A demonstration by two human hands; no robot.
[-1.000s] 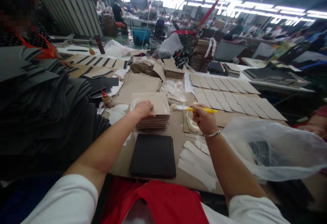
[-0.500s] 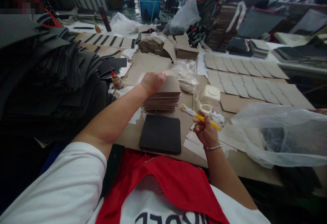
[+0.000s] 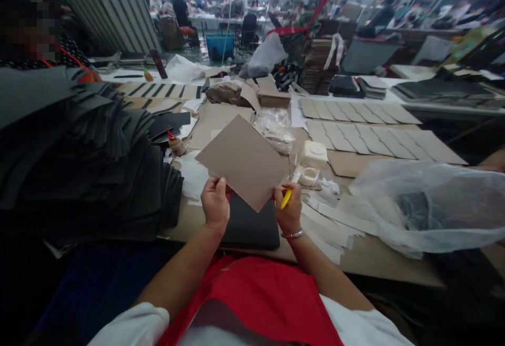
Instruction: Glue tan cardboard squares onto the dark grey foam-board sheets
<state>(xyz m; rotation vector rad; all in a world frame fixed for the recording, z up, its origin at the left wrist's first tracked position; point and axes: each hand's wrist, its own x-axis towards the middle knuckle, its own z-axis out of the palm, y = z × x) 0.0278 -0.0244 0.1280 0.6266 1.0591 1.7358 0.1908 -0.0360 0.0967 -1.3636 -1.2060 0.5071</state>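
A grey-brown cardboard sheet point(image 3: 242, 162) is held up in front of me, turned cornerwise. My left hand point(image 3: 216, 202) pinches its lower left edge between thumb and fingers. At its lower right edge is my right hand point(image 3: 288, 206), closed round a paintbrush point(image 3: 286, 199) with a yellow handle and touching the sheet too. Below the sheet lies a black square panel point(image 3: 250, 225), partly covered by it. The cardboard stack behind the sheet is hidden. Right of my right hand stands a cream plastic container point(image 3: 313, 155) with a round opening.
Tall piles of dark sheets point(image 3: 90, 162) crowd the left. A glue bottle point(image 3: 175, 143) stands beside them. Overlapping cardboard pieces point(image 3: 379, 135) lie at the back right, a clear plastic bag point(image 3: 434, 204) at the right. Part of another person shows at the far left.
My left hand has come back from the cardboard stack with a sheet. The right hand has moved left to the sheet's edge, brush still in it. The view has tilted up.
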